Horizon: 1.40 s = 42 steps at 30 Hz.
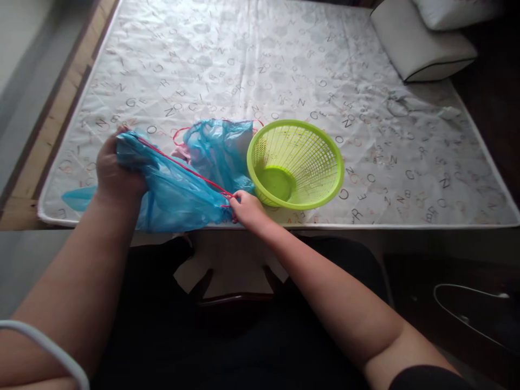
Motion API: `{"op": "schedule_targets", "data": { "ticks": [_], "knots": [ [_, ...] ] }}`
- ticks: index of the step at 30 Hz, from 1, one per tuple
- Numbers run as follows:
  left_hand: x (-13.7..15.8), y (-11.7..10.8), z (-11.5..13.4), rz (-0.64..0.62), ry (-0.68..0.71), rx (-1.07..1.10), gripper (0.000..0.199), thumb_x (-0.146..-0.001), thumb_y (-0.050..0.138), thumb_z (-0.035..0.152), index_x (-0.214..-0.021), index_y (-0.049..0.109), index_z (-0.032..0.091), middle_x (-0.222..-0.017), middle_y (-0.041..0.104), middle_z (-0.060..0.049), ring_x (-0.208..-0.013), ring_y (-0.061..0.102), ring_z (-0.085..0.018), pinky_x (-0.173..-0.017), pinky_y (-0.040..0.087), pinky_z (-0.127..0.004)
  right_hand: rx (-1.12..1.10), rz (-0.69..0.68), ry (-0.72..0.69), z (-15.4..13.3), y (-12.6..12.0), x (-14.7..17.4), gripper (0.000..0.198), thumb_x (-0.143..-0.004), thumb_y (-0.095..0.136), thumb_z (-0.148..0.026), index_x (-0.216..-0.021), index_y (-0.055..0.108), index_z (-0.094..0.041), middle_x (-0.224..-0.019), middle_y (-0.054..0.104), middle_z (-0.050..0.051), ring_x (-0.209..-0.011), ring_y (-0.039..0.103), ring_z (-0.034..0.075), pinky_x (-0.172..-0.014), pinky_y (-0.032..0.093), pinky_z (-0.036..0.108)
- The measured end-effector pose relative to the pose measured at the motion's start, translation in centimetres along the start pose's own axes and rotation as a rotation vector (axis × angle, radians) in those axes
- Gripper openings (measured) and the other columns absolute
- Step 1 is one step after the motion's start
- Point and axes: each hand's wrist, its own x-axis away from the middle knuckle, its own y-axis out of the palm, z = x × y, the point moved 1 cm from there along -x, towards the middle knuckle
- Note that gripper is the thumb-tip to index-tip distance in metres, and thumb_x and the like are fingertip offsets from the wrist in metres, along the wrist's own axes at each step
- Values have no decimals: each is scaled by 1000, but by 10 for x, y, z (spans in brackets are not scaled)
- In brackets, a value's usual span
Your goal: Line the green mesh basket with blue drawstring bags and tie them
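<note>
A blue plastic drawstring bag (179, 187) is stretched between my two hands at the near edge of the mattress. My left hand (119, 165) is closed around its left end, with blue film covering some of the fingers. My right hand (246, 208) pinches the gathered right end and the red drawstring (182, 165), which runs taut across the top of the bag. Just behind lies a second blue plastic bag (221, 146) with a red string and something pale pink beside it. The lime green basket (298, 203) stands right of my right hand, with nothing visible inside.
The letter-printed mattress (260, 65) spreads out in front of me. At the far right rests a white cushion (422, 49) with a pillow (455, 11) on it. A thin white cable (442, 314) hangs at the lower right. A wooden edge (52, 124) runs along the left.
</note>
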Motion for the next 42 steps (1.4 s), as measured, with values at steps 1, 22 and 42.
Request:
{"op": "schedule_targets", "data": {
  "ticks": [1,22,42],
  "knots": [
    [-5,2,0,48,-68,122,20,-100,63,40,-100,60,21,-91,70,1,-105,70,-13,-110,57,-25,19,6,-18,1,1,0,20,-106,57,-40,-100,68,-24,-75,72,2,-69,68,21,-68,46,31],
    [-8,23,9,214,-207,173,48,-83,61,10,-130,61,17,-100,73,2,-102,68,-14,-103,57,-31,-541,109,-218,-9,-1,4,26,-106,51,-36,-131,56,-27,-83,59,-4,-76,66,15,-79,60,28],
    [63,65,13,-384,325,-791,29,-89,72,21,-116,81,25,-107,83,-2,-72,64,-15,-87,54,-33,234,161,-531,-8,13,21,48,-105,49,-17,-151,64,-18,-157,65,15,-147,55,35,-127,42,59]
  ]
}}
